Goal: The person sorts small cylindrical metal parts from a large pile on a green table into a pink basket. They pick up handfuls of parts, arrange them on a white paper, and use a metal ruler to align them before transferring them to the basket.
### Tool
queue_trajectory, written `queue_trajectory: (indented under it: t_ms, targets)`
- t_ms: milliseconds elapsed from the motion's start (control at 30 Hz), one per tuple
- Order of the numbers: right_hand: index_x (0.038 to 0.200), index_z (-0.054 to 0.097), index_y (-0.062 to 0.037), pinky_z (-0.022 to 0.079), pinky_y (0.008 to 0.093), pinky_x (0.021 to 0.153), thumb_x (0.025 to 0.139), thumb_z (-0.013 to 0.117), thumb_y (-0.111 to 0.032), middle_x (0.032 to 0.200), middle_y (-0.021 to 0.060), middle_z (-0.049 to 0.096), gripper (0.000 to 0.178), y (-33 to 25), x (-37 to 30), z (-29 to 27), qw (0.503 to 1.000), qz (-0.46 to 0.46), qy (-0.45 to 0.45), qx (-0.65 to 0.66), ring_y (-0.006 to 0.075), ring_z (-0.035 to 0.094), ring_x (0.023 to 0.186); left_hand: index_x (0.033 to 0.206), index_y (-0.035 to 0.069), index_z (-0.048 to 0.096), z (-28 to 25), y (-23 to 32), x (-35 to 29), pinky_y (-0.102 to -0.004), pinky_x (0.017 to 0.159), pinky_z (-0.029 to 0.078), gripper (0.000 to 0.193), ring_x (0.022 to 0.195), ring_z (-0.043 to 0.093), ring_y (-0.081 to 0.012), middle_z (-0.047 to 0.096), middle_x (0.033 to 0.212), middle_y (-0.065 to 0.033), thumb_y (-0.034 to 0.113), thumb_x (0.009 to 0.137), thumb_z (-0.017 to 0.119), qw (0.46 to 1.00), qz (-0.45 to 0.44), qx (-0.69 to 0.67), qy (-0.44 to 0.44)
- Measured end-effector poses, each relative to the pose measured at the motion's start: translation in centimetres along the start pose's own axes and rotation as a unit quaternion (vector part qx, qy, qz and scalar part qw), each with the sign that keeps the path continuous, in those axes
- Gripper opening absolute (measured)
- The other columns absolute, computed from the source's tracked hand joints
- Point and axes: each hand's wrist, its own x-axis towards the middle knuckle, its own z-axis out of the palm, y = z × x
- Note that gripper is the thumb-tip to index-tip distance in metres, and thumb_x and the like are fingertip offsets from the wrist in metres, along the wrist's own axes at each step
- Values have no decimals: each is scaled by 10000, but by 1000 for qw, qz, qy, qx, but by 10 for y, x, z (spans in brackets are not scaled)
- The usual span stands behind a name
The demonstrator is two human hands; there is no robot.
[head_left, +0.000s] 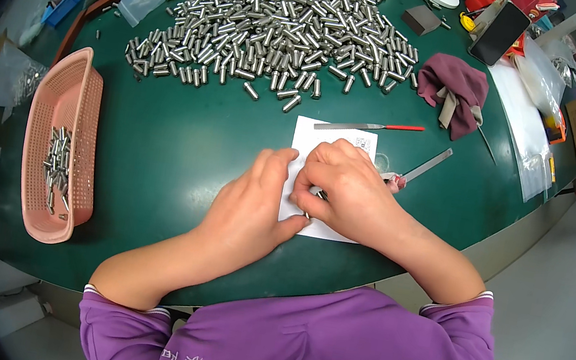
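Both my hands are over a white printed sheet (328, 235) on the green table. My right hand (354, 194) is closed in a pinch, fingers curled down, around a small metal pin (321, 195) that is mostly hidden by the fingers. My left hand (250, 195) lies at the sheet's left edge, its fingers stretched forward and its thumb apart, the thumb tip close to the pinch. Above my hands, a flat file (355, 127) with a red handle lies across the top of the sheet. To the right rests a steel strip tool (427, 165) with a wrapped grip.
A large heap of metal pins (282, 23) covers the far table. At left stands a pink perforated basket (89, 150) with several pins inside. Toward the right are a maroon cloth (458, 86), a dark block (421, 19), a phone (501, 34) and plastic bags (541, 84).
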Motion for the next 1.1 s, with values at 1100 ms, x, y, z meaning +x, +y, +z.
queue_trajectory:
  t_ms: [1100]
  targets:
    - [1016,639,-141,380,379,910,616,788,-174,1023,37,544,428,4,-14,-31,999,-19,-41,12,250,491,1039,924,27,590,2,-6,4,-312,585,460,180,640,534,-169,520,918,-75,2,763,667,999,27,-23,30]
